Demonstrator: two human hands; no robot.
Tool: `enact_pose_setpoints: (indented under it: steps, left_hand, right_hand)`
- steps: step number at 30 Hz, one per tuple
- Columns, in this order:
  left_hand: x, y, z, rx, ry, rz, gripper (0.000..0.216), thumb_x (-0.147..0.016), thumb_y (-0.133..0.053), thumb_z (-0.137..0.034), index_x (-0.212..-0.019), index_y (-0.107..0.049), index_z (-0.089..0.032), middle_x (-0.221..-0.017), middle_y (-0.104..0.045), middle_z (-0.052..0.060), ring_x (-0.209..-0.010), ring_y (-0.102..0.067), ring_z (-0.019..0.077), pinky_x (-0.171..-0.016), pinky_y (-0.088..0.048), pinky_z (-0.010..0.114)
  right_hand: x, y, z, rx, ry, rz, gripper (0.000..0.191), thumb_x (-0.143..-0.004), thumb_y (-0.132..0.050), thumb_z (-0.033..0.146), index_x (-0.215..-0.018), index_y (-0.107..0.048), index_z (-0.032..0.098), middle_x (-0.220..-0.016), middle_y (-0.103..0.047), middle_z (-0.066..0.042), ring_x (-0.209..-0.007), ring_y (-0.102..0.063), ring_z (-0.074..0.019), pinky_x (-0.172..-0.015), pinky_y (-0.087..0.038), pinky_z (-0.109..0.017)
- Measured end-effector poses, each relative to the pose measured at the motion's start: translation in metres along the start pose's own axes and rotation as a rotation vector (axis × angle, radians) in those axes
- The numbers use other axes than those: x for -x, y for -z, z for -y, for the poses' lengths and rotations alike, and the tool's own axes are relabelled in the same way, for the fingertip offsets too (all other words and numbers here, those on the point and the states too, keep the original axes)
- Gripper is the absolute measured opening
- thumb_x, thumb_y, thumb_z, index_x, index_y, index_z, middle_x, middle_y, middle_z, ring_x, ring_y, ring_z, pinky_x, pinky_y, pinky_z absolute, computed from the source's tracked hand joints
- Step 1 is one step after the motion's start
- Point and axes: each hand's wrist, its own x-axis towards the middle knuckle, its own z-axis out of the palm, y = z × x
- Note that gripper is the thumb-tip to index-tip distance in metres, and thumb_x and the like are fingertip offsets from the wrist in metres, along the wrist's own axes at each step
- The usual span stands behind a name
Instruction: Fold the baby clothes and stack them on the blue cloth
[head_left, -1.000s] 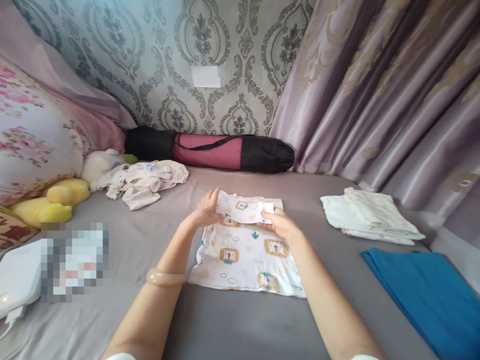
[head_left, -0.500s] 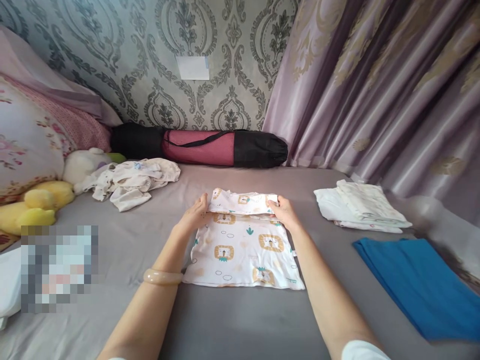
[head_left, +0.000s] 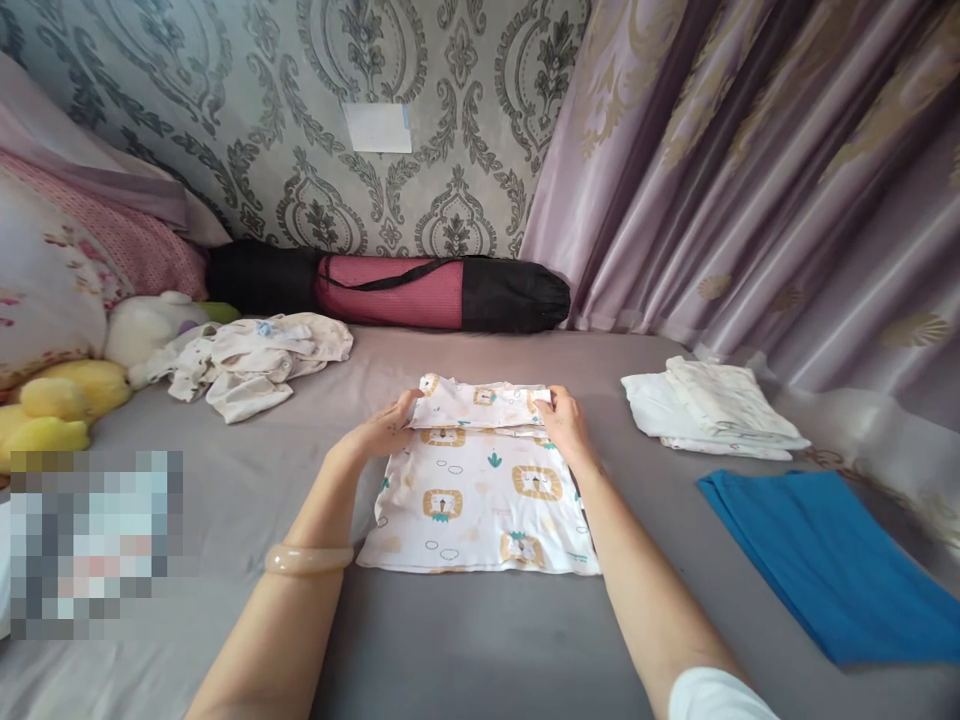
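Note:
A small white baby shirt [head_left: 480, 500] printed with tan lion faces and green leaves lies flat in front of me. Its far end is turned over toward me in a band across the top. My left hand [head_left: 386, 423] pinches the left end of that band between thumb and fingers. At the opposite end, my right hand [head_left: 566, 422] grips the band's right corner, thumb on top. A pale bangle [head_left: 309, 560] circles my left wrist. The fingertips under the cloth are hidden.
A grey sheet [head_left: 465, 640] covers the bed. Folded white clothes [head_left: 712, 405] and a blue folded cloth [head_left: 825, 560] lie right. Crumpled cream clothes [head_left: 255, 360], plush toys [head_left: 71, 395] and a blurred-out item [head_left: 97, 540] are left. A black-and-pink mat bag [head_left: 390, 290] lies against the wall.
The view has shifted slightly, so everything sits a little further left. Both hands keep their hold on the shirt's folded band, which looks nearly the same.

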Motion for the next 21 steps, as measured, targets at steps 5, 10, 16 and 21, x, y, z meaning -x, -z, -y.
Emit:
enact_pose_setpoints:
  steps: [5, 10, 16, 21]
  left_hand:
    - [0.003, 0.003, -0.008, -0.006, 0.043, 0.034, 0.05, -0.065, -0.048, -0.021, -0.115, -0.051, -0.026, -0.085, -0.059, 0.001, -0.081, -0.059, 0.0217, -0.076, -0.048, 0.032]
    - [0.002, 0.005, -0.007, -0.074, 0.048, 0.076, 0.039, -0.066, -0.049, -0.021, -0.105, -0.057, -0.024, -0.083, -0.058, 0.001, -0.075, -0.057, 0.0196, -0.071, -0.046, 0.029]
    - [0.006, 0.014, -0.007, -0.004, 0.033, 0.133, 0.034, -0.072, -0.054, -0.037, -0.102, -0.064, -0.022, -0.076, -0.062, 0.001, -0.068, -0.057, 0.0185, -0.064, -0.042, 0.027]
    - [0.004, 0.011, -0.007, 0.018, 0.045, 0.051, 0.027, -0.078, -0.052, -0.04, -0.085, -0.066, -0.019, -0.079, -0.067, 0.004, -0.072, -0.06, 0.0189, -0.066, -0.043, 0.027]
  right_hand:
    - [0.004, -0.003, -0.002, 0.024, -0.021, 0.003, 0.037, -0.091, -0.048, 0.024, -0.127, -0.053, 0.018, -0.117, -0.065, -0.011, -0.106, -0.061, -0.0242, -0.087, -0.044, -0.032]
    - [0.013, 0.005, 0.002, 0.168, 0.008, -0.046, 0.037, -0.089, -0.05, 0.022, -0.126, -0.054, 0.019, -0.123, -0.059, -0.013, -0.112, -0.056, -0.0262, -0.088, -0.044, -0.033]
    - [0.011, 0.019, 0.048, 0.272, 0.221, 0.005, 0.029, -0.091, -0.045, 0.02, -0.113, -0.065, 0.017, -0.115, -0.061, -0.016, -0.11, -0.055, -0.0289, -0.09, -0.042, -0.036]
    - [-0.011, -0.006, 0.12, 0.171, 0.394, 0.252, 0.029, -0.093, -0.044, 0.023, -0.103, -0.071, 0.023, -0.109, -0.068, -0.008, -0.105, -0.059, -0.0246, -0.087, -0.042, -0.031]
